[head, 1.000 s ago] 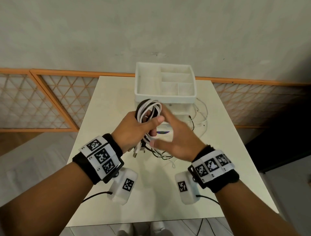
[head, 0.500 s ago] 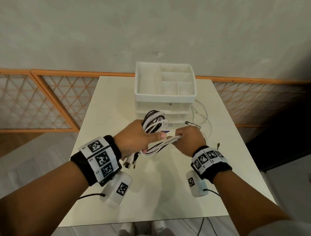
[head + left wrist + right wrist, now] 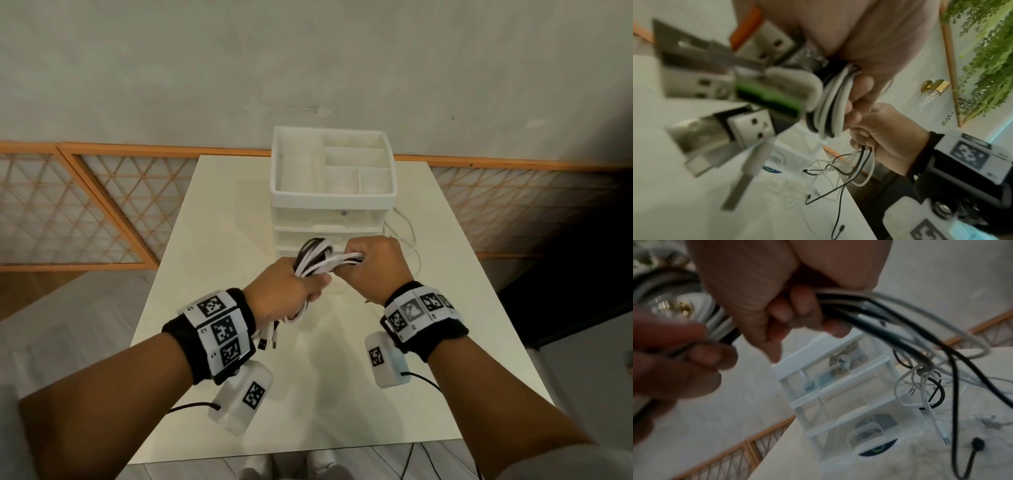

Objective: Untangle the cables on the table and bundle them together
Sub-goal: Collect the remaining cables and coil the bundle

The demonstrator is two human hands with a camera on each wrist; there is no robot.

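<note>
Cable bundle (image 3: 317, 262), no legible labels

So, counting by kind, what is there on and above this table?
Hands: 2, left hand and right hand, both gripping the cable bundle.
Cable bundle: 1; single cables too tangled to count.
Drawer unit: 1.
Table: 1.
Marker wristbands: 2.
Total: 7.
</note>
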